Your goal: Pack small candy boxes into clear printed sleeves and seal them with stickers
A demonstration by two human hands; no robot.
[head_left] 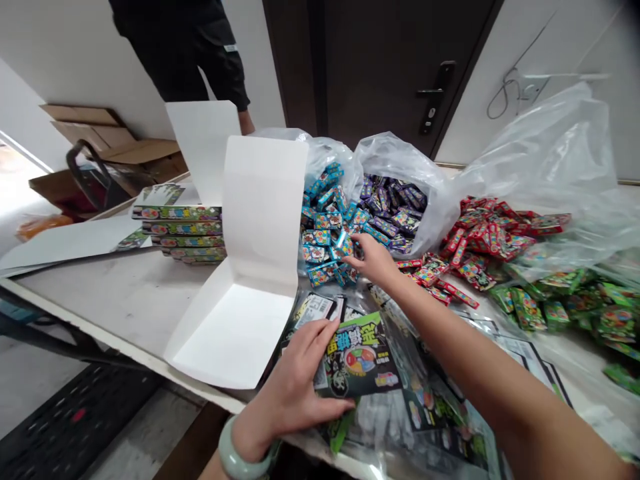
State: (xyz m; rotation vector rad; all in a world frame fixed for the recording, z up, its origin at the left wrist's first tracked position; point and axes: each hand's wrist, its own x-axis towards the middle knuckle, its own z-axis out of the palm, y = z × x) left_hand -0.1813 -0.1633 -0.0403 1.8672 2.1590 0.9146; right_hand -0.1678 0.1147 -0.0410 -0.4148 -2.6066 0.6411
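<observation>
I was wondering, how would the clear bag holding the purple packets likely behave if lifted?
The clear bag would probably feel floppy, as its thin film creases loosely. The purple packets might spill if it tipped, since its mouth gapes open.

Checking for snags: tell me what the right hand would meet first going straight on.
Most likely the piled blue packets just ahead of the right hand; exact depth is unclear.

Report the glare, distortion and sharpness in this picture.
Head view: far left edge washed out; head view: whitish glints on the clear bag at bottom; head view: dark door slants, likely lens distortion or camera tilt; head view: printed pouch fairly sharp, green packets at right softer.
</observation>
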